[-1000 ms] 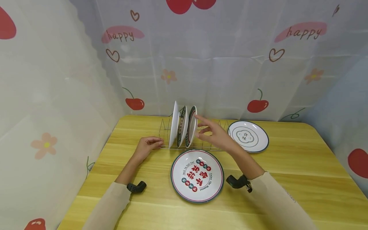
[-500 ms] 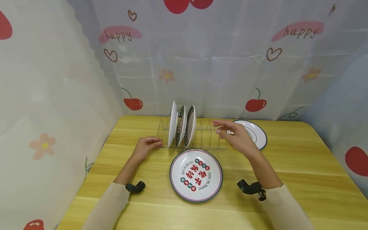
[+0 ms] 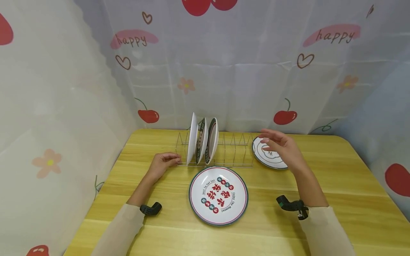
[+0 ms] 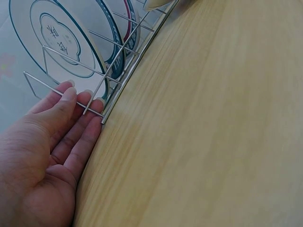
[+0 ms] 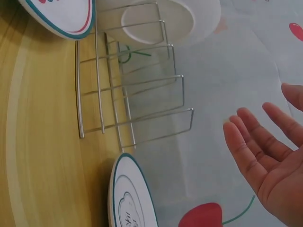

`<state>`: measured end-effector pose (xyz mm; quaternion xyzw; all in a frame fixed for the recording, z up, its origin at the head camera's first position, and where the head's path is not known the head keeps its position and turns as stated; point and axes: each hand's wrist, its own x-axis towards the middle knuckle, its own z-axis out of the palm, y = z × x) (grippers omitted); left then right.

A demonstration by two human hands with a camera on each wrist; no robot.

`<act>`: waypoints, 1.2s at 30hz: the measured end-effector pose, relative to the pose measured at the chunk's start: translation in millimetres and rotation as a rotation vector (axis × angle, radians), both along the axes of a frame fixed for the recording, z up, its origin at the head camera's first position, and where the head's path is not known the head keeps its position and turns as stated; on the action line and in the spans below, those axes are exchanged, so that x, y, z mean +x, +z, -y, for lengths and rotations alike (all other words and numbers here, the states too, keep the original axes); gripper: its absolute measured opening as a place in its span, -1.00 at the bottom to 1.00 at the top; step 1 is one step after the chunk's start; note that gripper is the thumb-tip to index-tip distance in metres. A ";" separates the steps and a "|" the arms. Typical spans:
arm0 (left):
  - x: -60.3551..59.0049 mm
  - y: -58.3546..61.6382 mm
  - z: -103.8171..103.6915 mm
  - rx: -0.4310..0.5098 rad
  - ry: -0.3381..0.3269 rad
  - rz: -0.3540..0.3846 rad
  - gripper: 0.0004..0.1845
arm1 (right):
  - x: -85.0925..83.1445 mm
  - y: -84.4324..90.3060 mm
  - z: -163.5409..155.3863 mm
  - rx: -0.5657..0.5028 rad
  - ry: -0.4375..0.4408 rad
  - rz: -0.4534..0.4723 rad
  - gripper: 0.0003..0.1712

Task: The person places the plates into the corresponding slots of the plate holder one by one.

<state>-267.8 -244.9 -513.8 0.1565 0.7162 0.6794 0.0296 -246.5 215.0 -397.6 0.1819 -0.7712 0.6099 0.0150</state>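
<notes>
Left hand (image 3: 162,165) at the left end of the wire dish rack (image 3: 237,166); thumb and fingertips pinch an end wire, the fingers lying close together. Left wrist view confirms the grip: thumb in front, fingertips just behind.

Rack sits toward the back of the wood-grain table (image 3: 205,243). 3 dishes stand on edge in its left part, side by side, leaning slightly. Leftmost, white-backed plate (image 3: 192,142); its printed face, with a teal rim line and a grey medallion, shows in the left wrist view. Next, plate with a dark patterned band (image 3: 201,144). Then a deeper white dish with a dark band (image 3: 213,142), its pale underside turned to the right. Wires to the right of these 3 stand bare.

Right hand (image 3: 285,149) is raised over the blue-rimmed plate (image 3: 270,161), thumb and fingers apart and loosely bent, nothing between them. That plate lies flat just beside the rack's right end (characters in its centre, partly covered by the hand in the head view).

Flat on the table, just in front of the rack: round plate with red characters (image 3: 219,195), rim ringed in teal and red. Cherry-printed cloth (image 3: 217,89) hangs behind.
</notes>
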 end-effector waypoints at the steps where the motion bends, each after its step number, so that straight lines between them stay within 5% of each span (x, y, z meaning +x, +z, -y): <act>1: -0.3 -0.3 0.0 0.003 0.002 -0.003 -0.78 | -3.0 -3.1 -4.6 -0.004 -0.007 0.000 -0.53; 17: -7.5 -13.9 11.0 -0.043 0.033 -0.039 -0.75 | -23.0 -34.8 -58.5 -0.014 -0.249 0.079 -0.42; 26: -9.1 -14.3 9.4 -0.016 0.018 -0.061 -0.75 | -26.6 -50.3 -80.9 0.166 -0.405 0.118 -0.34; 36: 0.7 -0.3 0.6 -0.015 0.004 -0.019 -0.78 | -22.0 -69.6 -100.5 0.181 -0.490 0.162 -0.33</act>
